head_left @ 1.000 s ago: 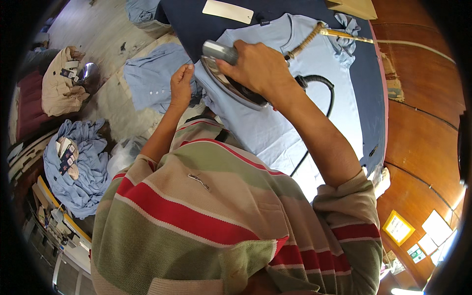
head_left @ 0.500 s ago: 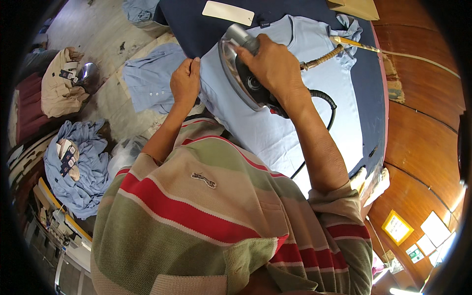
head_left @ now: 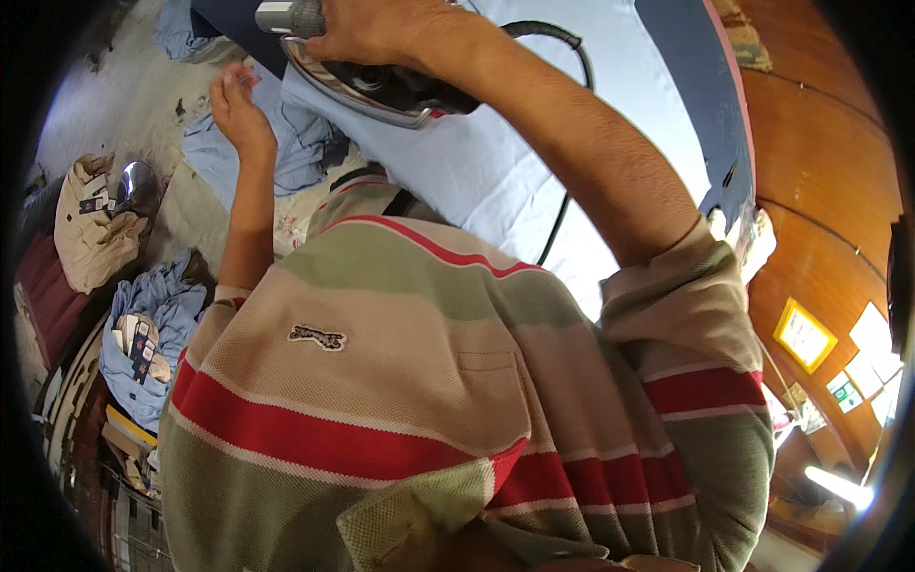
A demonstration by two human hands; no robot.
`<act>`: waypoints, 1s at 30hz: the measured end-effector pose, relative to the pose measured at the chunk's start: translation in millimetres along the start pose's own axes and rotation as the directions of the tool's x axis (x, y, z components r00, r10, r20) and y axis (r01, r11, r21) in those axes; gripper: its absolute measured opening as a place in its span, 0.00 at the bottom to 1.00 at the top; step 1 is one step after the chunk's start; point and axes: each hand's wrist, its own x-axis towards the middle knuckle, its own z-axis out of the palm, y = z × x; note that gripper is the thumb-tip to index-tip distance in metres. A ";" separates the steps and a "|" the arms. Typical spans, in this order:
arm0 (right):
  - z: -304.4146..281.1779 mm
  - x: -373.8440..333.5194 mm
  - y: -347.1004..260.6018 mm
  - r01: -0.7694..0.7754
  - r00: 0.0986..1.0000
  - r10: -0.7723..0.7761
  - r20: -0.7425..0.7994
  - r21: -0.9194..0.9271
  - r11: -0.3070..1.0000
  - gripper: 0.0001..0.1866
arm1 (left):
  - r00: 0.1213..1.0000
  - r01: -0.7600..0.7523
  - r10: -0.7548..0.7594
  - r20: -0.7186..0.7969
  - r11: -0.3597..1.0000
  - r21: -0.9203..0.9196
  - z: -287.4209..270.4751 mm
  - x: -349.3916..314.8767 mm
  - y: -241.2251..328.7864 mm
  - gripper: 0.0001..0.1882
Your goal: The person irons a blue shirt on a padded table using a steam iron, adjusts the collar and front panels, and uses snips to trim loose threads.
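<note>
My right hand (head_left: 376, 29) is wrapped round the handle of a steam iron (head_left: 381, 95) with a dark body and a shiny metal base, near the upper edge of the view. Beneath the iron lies a light blue shirt (head_left: 600, 124), spread over a dark blue padded table (head_left: 681, 91). The shirt's upper part is out of view. Left of the iron, my left hand (head_left: 240, 112) is raised with loosely bent fingers apart and nothing in them. Under and beside it rests a second, crumpled blue garment (head_left: 295, 157).
A black hose (head_left: 583, 71) runs from the iron across the shirt. Left of me are a beige folded garment (head_left: 91, 238) with tags, a shiny metal bowl-like object (head_left: 136, 186) and a heap of blue clothes (head_left: 157, 300). A brown wooden panel (head_left: 820, 172) stands to the right.
My left hand has let go of the shirt's left edge and moved away left, its fingers opening. The view has shifted, so the iron and shirt appear higher and farther left.
</note>
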 end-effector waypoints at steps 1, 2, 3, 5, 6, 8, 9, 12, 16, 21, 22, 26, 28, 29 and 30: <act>1.9 -6.2 1.7 0.001 1.000 -0.001 0.011 0.014 1.000 0.23 | 0.996 -0.091 0.091 0.004 0.996 0.002 9.7 2.5 7.5 0.16; -3.8 -29.3 1.6 -0.032 0.999 0.032 0.008 0.017 0.999 0.21 | 0.981 -0.136 0.123 0.147 0.987 0.082 24.0 -0.7 21.2 0.13; -9.9 -48.4 3.4 -0.071 0.997 0.070 0.023 0.027 0.997 0.22 | 0.949 -0.202 0.150 0.278 0.965 0.170 30.4 -3.1 36.5 0.13; -18.0 -85.6 14.1 -0.158 0.987 0.156 0.048 0.027 0.987 0.22 | 0.735 -0.417 0.177 0.654 0.879 0.232 41.0 8.8 20.5 0.20; -19.9 -104.7 21.1 -0.212 0.976 0.212 0.053 -0.003 0.977 0.23 | 0.680 -0.573 0.131 0.721 0.709 0.412 45.7 5.9 16.6 0.22; -20.0 -158.0 39.4 -0.328 0.944 0.329 0.008 -0.037 0.944 0.25 | 0.558 -0.806 0.000 0.830 0.237 0.543 81.9 -14.7 24.2 0.26; -16.9 -184.6 47.4 -0.338 0.941 0.337 -0.028 -0.023 0.941 0.26 | 0.571 -0.804 0.000 0.821 0.204 0.559 82.5 -17.8 26.6 0.26; -14.7 -266.8 49.8 -0.575 0.813 0.579 -0.064 0.070 0.815 0.22 | 0.611 -0.784 -0.006 0.792 0.134 0.606 81.2 -15.0 31.6 0.26; 5.4 -376.0 70.2 -0.715 0.639 0.755 -0.145 0.248 0.653 0.21 | 0.637 -0.762 -0.045 0.770 0.115 0.637 77.7 -12.6 29.7 0.27; 5.1 -397.7 75.5 -0.733 0.577 0.803 -0.150 0.337 0.590 0.23 | 0.569 -0.817 0.096 0.817 -0.051 0.575 77.1 1.0 6.3 0.25; 2.6 -381.2 72.1 -0.718 0.602 0.784 -0.150 0.329 0.614 0.22 | 0.586 -0.808 0.110 0.803 0.162 0.567 71.8 8.1 -7.2 0.28; -4.6 -317.8 53.5 -0.690 0.683 0.722 -0.106 0.230 0.687 0.20 | 0.625 -0.723 -0.179 0.760 0.235 0.650 83.3 9.9 20.7 0.28; -13.9 -300.8 46.8 -0.673 0.688 0.710 -0.151 0.235 0.701 0.19 | 0.610 -0.759 -0.088 0.788 0.220 0.612 91.9 12.2 45.9 0.28; -19.6 -295.0 47.3 -0.674 0.666 0.726 -0.174 0.278 0.685 0.19 | 0.608 -0.770 -0.049 0.792 0.207 0.604 94.5 11.1 53.3 0.28; -25.3 -289.8 49.0 -0.673 0.641 0.742 -0.196 0.321 0.666 0.19 | 0.560 -0.822 0.044 0.827 0.160 0.547 102.9 7.4 55.7 0.26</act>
